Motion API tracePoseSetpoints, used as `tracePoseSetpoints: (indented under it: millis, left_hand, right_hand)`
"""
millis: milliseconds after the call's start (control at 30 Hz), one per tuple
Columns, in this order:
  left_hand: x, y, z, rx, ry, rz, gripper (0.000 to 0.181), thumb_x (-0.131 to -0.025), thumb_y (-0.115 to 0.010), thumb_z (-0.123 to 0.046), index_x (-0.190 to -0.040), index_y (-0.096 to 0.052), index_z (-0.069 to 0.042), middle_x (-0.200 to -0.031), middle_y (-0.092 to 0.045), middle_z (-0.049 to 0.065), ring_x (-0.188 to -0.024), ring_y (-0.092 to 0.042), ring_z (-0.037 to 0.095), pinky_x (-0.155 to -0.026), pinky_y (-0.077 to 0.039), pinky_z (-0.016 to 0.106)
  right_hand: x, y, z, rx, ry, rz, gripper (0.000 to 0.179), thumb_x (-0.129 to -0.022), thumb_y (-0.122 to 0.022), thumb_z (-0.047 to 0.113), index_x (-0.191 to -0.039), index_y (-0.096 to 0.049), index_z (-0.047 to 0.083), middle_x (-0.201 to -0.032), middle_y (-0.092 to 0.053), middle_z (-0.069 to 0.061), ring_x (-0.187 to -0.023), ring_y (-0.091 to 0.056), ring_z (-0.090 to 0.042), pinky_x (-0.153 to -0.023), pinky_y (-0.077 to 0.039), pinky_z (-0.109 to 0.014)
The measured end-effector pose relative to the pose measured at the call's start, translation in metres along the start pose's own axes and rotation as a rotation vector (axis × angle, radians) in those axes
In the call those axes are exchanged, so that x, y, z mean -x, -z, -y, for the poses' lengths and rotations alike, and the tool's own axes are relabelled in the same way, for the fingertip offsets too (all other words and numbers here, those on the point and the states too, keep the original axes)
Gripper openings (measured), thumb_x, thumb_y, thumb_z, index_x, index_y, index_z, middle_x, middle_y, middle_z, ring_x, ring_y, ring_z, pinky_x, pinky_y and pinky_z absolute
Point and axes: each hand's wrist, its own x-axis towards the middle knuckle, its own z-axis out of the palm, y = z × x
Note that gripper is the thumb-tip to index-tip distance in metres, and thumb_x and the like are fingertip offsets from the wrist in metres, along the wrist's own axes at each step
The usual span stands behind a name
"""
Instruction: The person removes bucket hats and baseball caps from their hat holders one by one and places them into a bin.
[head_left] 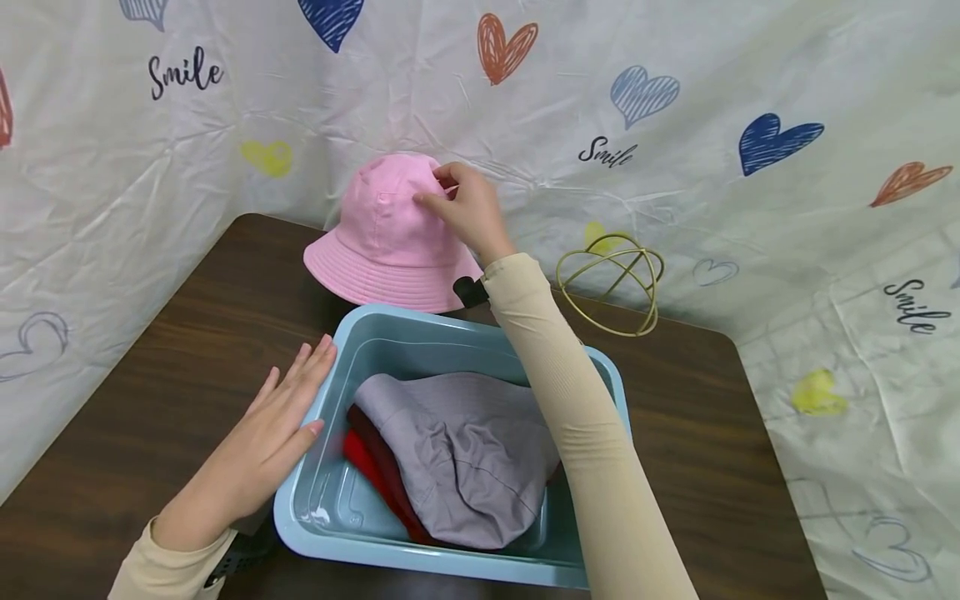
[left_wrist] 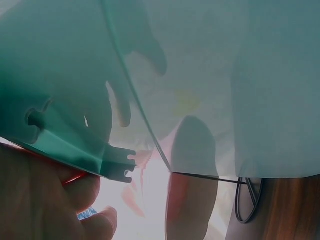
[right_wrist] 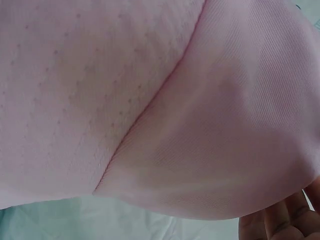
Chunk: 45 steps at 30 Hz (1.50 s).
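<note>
A pink bucket hat (head_left: 393, 233) is upright behind the tub, at the back of the table. My right hand (head_left: 472, 208) pinches the side of its crown between thumb and fingers. Pink cloth (right_wrist: 225, 125) fills most of the right wrist view, with my fingertips at its lower right. Whether the brim touches the table, I cannot tell. In front stands a light blue plastic tub (head_left: 322, 546); a grey cloth hat (head_left: 472, 458) lies in it over dark red and bright red fabric (head_left: 375, 475). My left hand (head_left: 270, 437) rests with straight fingers against the tub's left rim.
A gold wire ornament (head_left: 611, 283) stands at the table's back right, close to my right forearm. Behind the dark wooden table (head_left: 712, 467) hangs a white cloth (head_left: 420, 75) printed with hearts and words.
</note>
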Motion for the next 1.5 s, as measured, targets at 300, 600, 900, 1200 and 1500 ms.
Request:
tracePoseSetpoints:
  millis: [300, 600, 900, 1200, 1500]
  left_hand:
    - [0.0, 0.001, -0.001, -0.004, -0.006, -0.001, 0.071, -0.09, -0.052, -0.011, -0.152, -0.017, -0.013, -0.156, -0.017, 0.008, -0.144, -0.008, 0.028, -0.108, -0.004, 0.062]
    - [0.0, 0.001, 0.0, -0.001, -0.011, -0.001, 0.07, -0.091, -0.051, -0.011, -0.152, -0.018, -0.013, -0.156, -0.018, 0.008, -0.143, -0.008, 0.03, -0.108, -0.003, 0.062]
    - [0.0, 0.001, 0.0, -0.003, -0.005, 0.004, 0.07, -0.091, -0.051, -0.012, -0.152, -0.017, -0.013, -0.156, -0.018, 0.01, -0.143, -0.009, 0.032, -0.108, -0.003, 0.062]
    - [0.001, 0.001, -0.001, -0.001, -0.004, 0.002, 0.07, -0.091, -0.052, -0.012, -0.152, -0.017, -0.012, -0.156, -0.017, 0.008, -0.143, -0.009, 0.031, -0.108, -0.003, 0.062]
    - [0.001, 0.003, -0.003, 0.007, 0.015, 0.005, 0.071, -0.09, -0.052, -0.013, -0.152, -0.017, -0.014, -0.156, -0.017, 0.008, -0.143, -0.009, 0.034, -0.108, -0.002, 0.063]
  right_hand:
    - [-0.002, -0.002, 0.0, 0.021, -0.021, -0.007, 0.036, -0.083, -0.073, 0.019, -0.113, -0.062, 0.002, -0.098, -0.062, -0.008, -0.086, -0.053, -0.014, -0.073, -0.042, -0.017]
    - [-0.003, -0.001, 0.003, 0.108, 0.04, -0.044, 0.016, -0.086, -0.069, 0.014, -0.089, -0.058, 0.003, -0.073, -0.047, -0.004, -0.072, -0.044, -0.016, -0.065, -0.036, -0.022]
    - [-0.004, -0.003, -0.001, 0.035, 0.023, -0.136, 0.018, -0.084, -0.072, 0.016, -0.076, -0.062, 0.004, -0.07, -0.058, -0.002, -0.068, -0.051, -0.011, -0.061, -0.038, -0.017]
    - [-0.004, 0.001, 0.005, 0.059, 0.037, -0.219, 0.016, -0.084, -0.072, 0.016, -0.077, -0.07, 0.002, -0.068, -0.06, -0.002, -0.065, -0.049, -0.01, -0.06, -0.037, -0.018]
    - [-0.005, 0.008, 0.02, -0.063, -0.013, -0.302, 0.019, -0.091, -0.064, 0.022, -0.085, -0.061, 0.005, -0.076, -0.055, -0.001, -0.072, -0.049, -0.01, -0.064, -0.038, -0.017]
